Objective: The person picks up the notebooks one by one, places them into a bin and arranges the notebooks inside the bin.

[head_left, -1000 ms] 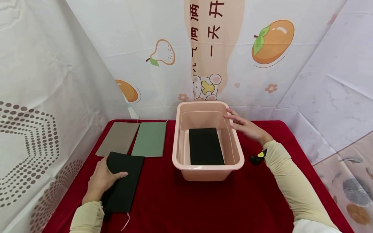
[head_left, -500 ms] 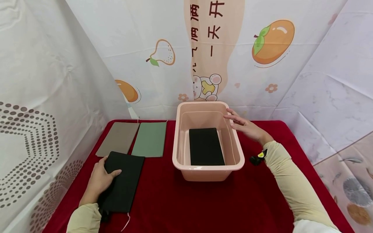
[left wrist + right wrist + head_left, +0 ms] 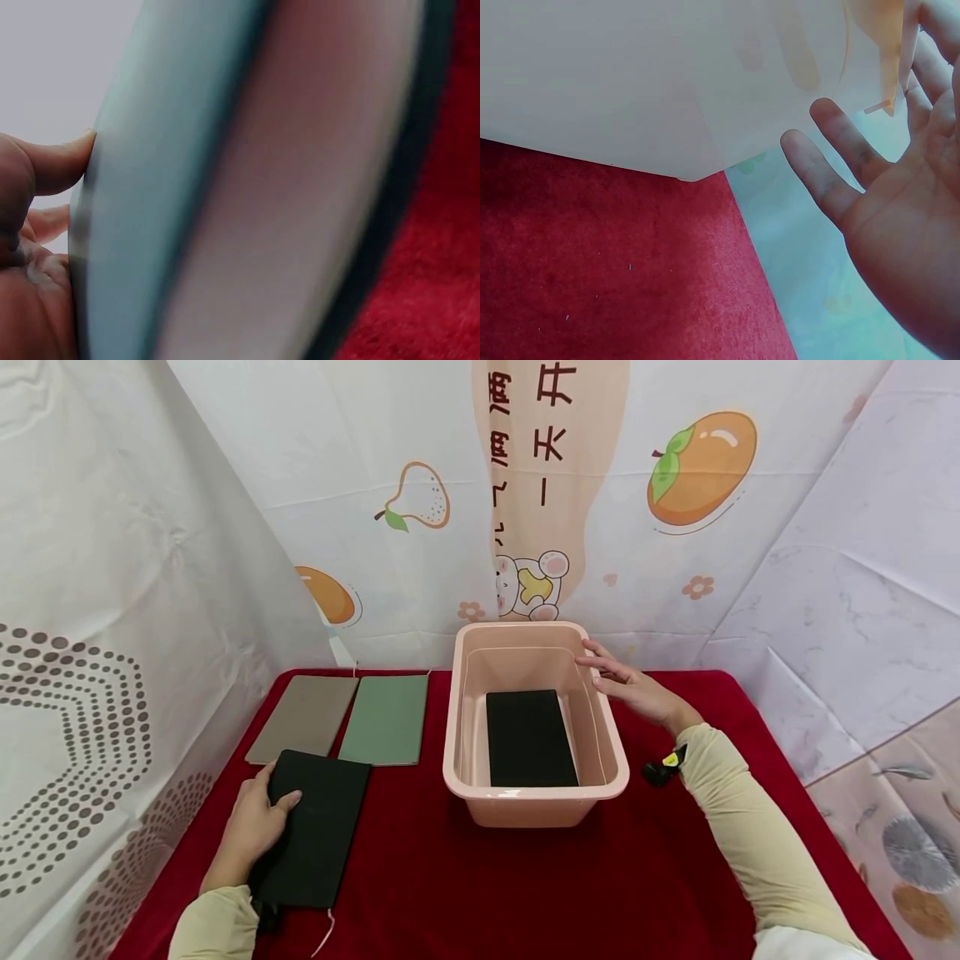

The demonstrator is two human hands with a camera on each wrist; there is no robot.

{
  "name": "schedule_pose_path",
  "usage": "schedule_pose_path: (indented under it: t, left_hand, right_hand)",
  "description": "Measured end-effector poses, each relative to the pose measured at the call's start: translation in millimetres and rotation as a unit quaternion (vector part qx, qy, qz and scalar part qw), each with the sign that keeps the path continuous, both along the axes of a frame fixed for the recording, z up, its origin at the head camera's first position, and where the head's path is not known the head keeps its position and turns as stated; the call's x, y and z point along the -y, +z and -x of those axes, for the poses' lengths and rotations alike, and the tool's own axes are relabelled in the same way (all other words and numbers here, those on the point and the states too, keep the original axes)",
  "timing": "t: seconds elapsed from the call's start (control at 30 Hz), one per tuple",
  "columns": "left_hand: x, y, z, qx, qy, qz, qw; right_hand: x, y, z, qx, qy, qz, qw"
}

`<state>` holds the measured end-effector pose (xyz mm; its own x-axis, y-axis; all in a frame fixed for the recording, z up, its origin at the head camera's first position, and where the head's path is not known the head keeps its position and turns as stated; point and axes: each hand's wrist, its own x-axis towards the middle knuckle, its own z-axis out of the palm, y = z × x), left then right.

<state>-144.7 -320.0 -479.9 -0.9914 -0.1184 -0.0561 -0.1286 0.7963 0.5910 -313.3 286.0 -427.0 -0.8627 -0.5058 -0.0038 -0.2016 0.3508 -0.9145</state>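
My left hand grips the left edge of a black notebook, its thumb over the top cover. This notebook lies at the front left with a pale ribbon trailing from its near edge. Up close in the left wrist view, the notebook's page block shows between its covers, blurred. My right hand rests at the right rim of a pink plastic tub, fingers extended. In the right wrist view two straight fingers point toward the tub's outer wall. Inside the tub lies another black notebook.
Behind the held notebook, a taupe notebook and a green notebook lie side by side. Red cloth covers the table. Printed curtains stand close around the back and sides.
My left hand has shifted slightly left, its thumb drawing back toward the notebook's left edge. The right hand and the tub have stayed where they were.
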Motion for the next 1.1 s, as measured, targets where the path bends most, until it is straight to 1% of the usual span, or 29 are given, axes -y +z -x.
schedule_pose_path:
  t: [0.23,0.5,0.6,0.73,0.9,1.1]
  left_hand:
    - [1,4.5,-0.7,-0.004,-0.014,0.000,0.9999]
    - [1,14.3,-0.3,-0.009,-0.010,-0.010,0.9999]
    - [1,17.7,1.0,-0.017,-0.012,-0.010,0.9997]
    - [-1,22.2,3.0,-0.041,-0.017,-0.011,0.9990]
    - [-6,30.4,6.0,-0.054,-0.015,-0.023,0.9982]
    - [-12,40.9,12.4,-0.077,-0.015,-0.032,0.9964]
  right_hand:
    - [0,-0.3,0.2,0.001,0.000,0.002,1.000]
    - [-1,-1.0,0.9,0.004,0.000,0.001,1.000]
    - [-1,-1.3,1.2,0.004,0.000,0.000,1.000]
    - [-1,-1.3,0.8,0.003,0.002,0.001,1.000]
    - [-1,-1.2,0.6,0.003,0.002,0.004,1.000]
    - [1,0.1,-0.2,0.000,0.006,0.006,1.000]
